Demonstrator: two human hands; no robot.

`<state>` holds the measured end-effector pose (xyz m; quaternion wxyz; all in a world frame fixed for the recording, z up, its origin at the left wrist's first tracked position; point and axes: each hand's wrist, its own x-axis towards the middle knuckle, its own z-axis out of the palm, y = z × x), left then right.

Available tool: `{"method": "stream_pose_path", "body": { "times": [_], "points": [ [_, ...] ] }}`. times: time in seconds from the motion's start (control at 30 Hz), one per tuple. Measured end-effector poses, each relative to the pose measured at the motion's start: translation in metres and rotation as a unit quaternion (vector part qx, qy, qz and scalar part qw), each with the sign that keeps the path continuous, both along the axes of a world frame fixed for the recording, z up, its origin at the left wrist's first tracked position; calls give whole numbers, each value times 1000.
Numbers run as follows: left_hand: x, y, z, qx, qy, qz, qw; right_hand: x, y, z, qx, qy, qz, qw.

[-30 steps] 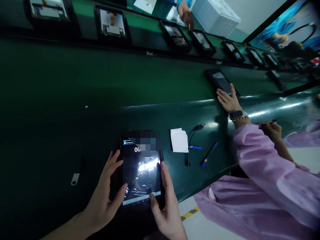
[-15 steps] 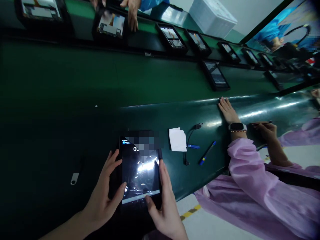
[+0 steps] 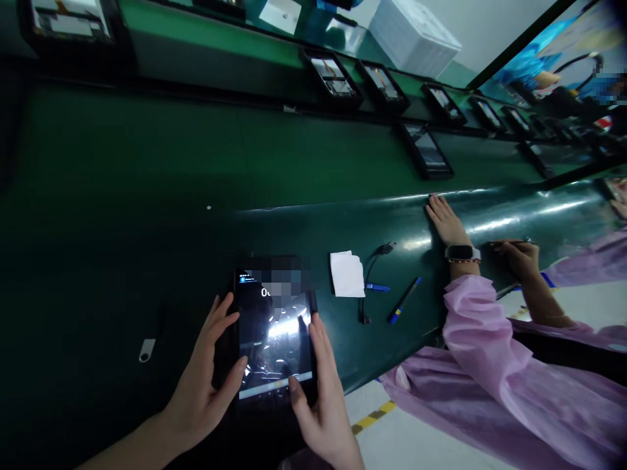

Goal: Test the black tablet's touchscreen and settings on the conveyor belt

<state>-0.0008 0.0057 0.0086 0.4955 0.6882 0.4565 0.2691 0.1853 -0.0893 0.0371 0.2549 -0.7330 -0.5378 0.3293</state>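
Two hands, left hand (image 3: 203,385) and right hand (image 3: 321,398), clasp tablet (image 3: 274,339) edges; best kept steady, right thumb tapping lightly.

Bare belt (image 3: 122,215) left of tablet (image 3: 274,339)

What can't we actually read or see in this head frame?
Head view only:
- tablet: top of its screen is pixelated, the rest washed by glare; text unreadable.
- left hand and right hand: palms face away; contact under the tablet hidden.
- far tablets: too small and dark for detail.
- co-worker's pen: mostly hidden by that person's hand.
- white box: cut off by the top edge.
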Motion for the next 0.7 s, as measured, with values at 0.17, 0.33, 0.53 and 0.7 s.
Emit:
{"method": "stream_pose_path", "body": {
  "times": [0.17, 0.33, 0.53, 0.7],
  "points": [
    [0, -1, 0, 11, -6, -3, 1000, 0, 0, -1, 18, -15, -10, 1000],
    [5, 1, 3, -11, 1, 21, 1000, 8, -1, -5, 33, -5, 10, 999],
    [3, -9, -2, -5, 29, 28, 999, 14, -7, -19, 65, -35, 62, 995],
    [7, -62, -9, 61, 92, 65, 992, 32, 15, -19, 123, 3, 41, 992]
  ]
}}
